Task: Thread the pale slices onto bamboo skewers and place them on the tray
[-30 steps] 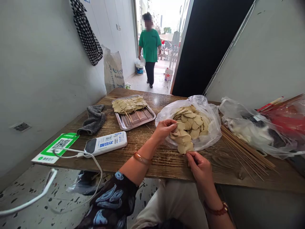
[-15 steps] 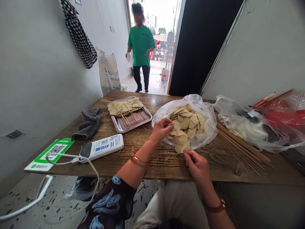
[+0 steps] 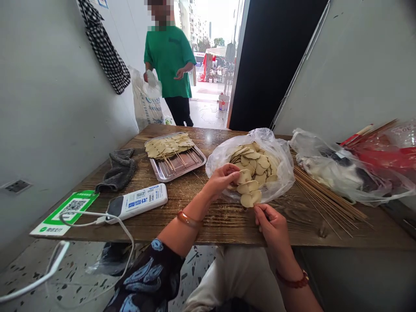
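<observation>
My right hand (image 3: pixel 273 223) pinches the lower end of a thin bamboo skewer that carries a few pale round slices (image 3: pixel 251 198), which look like potato. At the upper end of that row, my left hand (image 3: pixel 224 177) is closed with thumb and fingers on a slice. Both hands are just in front of an open clear plastic bag (image 3: pixel 216 162) heaped with loose slices (image 3: pixel 256 162). A metal tray (image 3: pixel 169 173) to the left holds several filled skewers (image 3: pixel 169 146). Bare bamboo skewers (image 3: pixel 328 197) lie in a bundle right of the bag.
On the table's left are a grey cloth (image 3: pixel 120 171), a white power bank (image 3: pixel 139 201) with a cable, and a green QR card (image 3: pixel 69 212). Plastic bags (image 3: pixel 344 171) lie at the right. Beyond the table a person in a green shirt (image 3: pixel 170 60) holds a plastic bag.
The person in green has come closer and moved left. My hands stay at the skewer, with the slices on it slightly shifted and more spread apart. The view has shifted slightly.
</observation>
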The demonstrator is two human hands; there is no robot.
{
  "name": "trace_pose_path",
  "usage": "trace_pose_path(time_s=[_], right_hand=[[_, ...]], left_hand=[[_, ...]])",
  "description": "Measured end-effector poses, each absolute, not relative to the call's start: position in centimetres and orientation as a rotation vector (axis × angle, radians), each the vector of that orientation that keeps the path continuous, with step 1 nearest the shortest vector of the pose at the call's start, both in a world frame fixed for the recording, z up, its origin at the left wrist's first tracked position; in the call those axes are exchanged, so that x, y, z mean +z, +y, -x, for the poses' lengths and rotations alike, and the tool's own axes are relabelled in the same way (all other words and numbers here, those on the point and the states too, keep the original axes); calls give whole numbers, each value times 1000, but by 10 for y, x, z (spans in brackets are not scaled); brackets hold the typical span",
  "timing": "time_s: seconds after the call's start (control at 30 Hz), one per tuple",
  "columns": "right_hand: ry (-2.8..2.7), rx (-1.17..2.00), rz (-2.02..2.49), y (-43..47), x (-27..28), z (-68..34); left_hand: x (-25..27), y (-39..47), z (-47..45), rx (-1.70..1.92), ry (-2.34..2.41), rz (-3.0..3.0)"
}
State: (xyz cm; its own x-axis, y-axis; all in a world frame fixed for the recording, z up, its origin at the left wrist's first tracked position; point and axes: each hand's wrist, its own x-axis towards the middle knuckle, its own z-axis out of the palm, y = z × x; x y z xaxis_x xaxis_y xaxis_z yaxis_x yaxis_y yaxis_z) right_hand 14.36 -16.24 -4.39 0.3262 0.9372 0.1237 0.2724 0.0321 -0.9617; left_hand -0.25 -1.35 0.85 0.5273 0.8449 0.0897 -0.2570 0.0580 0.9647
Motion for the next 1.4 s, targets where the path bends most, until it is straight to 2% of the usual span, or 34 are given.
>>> trace_pose_path(time_s=[0.27, 1.0, 1.4], right_hand=[[-1170, 767, 1485, -161, -44, -144], [-1274, 580, 1572, -159, -38, -138], [-1224, 551, 1585, -156, -40, -139]], left_hand=[[10, -25, -3, 737, 471, -1028], [8, -22, -6, 932, 566, -919], [2, -26, -11, 907, 535, -1000]])
